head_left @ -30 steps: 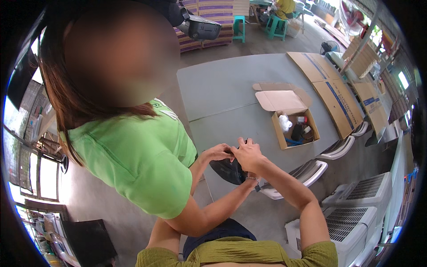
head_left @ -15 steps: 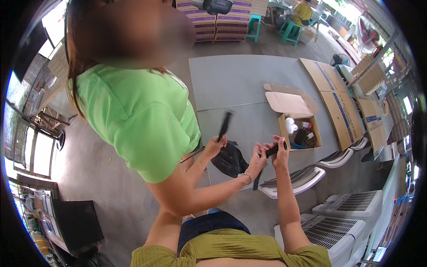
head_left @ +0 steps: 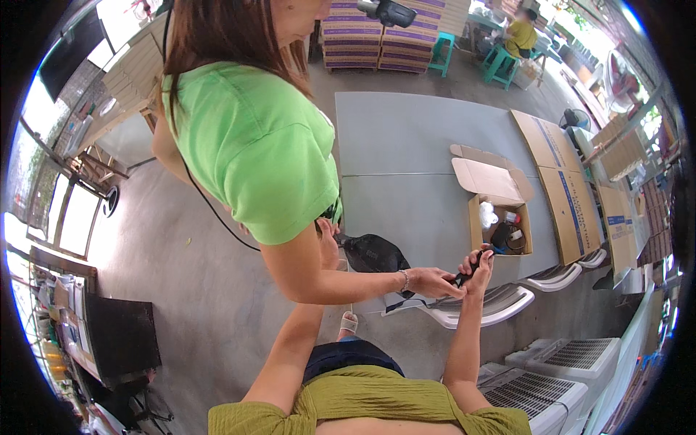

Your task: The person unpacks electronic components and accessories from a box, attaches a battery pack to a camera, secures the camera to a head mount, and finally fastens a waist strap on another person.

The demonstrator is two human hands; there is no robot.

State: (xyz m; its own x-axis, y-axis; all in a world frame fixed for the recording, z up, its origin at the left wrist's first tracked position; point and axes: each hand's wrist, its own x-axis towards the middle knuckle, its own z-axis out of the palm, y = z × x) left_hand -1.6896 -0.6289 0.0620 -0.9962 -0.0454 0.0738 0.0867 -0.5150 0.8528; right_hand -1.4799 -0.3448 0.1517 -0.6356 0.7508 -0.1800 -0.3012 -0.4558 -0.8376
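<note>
My right hand (head_left: 476, 274) is closed around a black strap (head_left: 470, 270) near the table's front edge, and a co-worker's hand (head_left: 438, 283) with a bracelet grips it too. A thin dark end hangs below their fingers. My left forearm passes behind the co-worker's arm. My left hand (head_left: 329, 248) is at the co-worker's waist, fingers curled by something dark that I cannot make out. Between the hands, a black pouch (head_left: 373, 254) lies at the table's corner.
The co-worker in a green shirt (head_left: 254, 152) stands close on the left. An open cardboard box (head_left: 536, 225) with small items sits on the grey table (head_left: 406, 138). Flattened cartons (head_left: 569, 210), white chairs (head_left: 500, 308) and slatted white units (head_left: 540, 391) line the right.
My left hand has moved left to the co-worker's waist; the upright black strap it held no longer shows clearly. My right hand is lower, and the co-worker's hand has shifted right with it.
</note>
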